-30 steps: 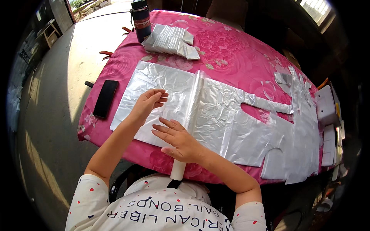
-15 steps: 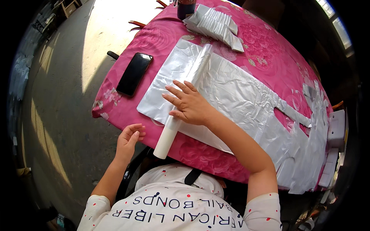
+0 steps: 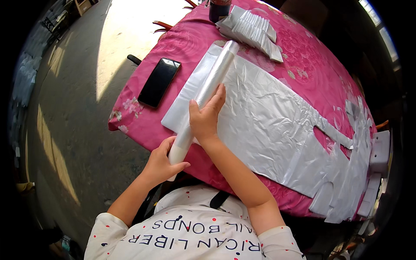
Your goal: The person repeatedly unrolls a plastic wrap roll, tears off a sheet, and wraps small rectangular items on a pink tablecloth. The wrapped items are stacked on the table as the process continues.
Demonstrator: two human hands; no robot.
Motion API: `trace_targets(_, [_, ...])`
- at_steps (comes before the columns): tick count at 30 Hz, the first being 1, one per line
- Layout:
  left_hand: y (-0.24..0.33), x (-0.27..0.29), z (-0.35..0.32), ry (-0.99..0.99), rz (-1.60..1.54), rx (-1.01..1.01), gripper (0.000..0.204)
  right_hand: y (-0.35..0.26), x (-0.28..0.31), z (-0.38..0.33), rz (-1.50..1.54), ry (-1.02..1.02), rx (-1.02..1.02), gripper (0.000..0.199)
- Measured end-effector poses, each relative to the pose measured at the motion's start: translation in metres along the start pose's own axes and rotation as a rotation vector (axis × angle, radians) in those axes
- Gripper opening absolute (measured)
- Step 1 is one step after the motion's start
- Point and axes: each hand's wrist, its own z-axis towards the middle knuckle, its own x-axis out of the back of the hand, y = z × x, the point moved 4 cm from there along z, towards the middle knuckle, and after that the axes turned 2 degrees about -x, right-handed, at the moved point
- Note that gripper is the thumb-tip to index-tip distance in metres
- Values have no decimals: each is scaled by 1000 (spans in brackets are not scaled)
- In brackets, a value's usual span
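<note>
A rod wound with clear plastic film (image 3: 218,67) lies slanted across a flat stack of silvery-white plastic bags (image 3: 268,125); the rod's near end juts past the table edge. My left hand (image 3: 162,164) is closed round that pale near end, thumb on the right side. Around the middle of the film roll, my right hand (image 3: 206,119) grips from the right, its thumb on the left side and fingers along the right. Handle-shaped cut-outs show at the right end of the bags. The roll's underside and some fingertips are hidden.
A pink flowered cloth (image 3: 299,47) covers the table. To the left lies a black phone (image 3: 159,82). Folded silvery packets (image 3: 251,32) sit at the far side beside a dark bottle (image 3: 219,9). White box-like objects (image 3: 380,154) stand past the right edge.
My left hand has come from beside the table onto the roll's near end. My right hand, spread flat on top before, now wraps round the roll. The view has shifted slightly.
</note>
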Motion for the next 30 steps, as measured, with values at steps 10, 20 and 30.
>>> trace_targets(10, [40,-59,-5,-637,-833,166,55,-58,98,8,823,-237,-410,63])
trace_targets(20, [52,-83,2,-276,-445,109,34,-24,140,-25,688,-427,-411,43])
trace_targets(30, [60,-98,2,-324,-566,169,29,-4,158,-53,789,-542,-492,31])
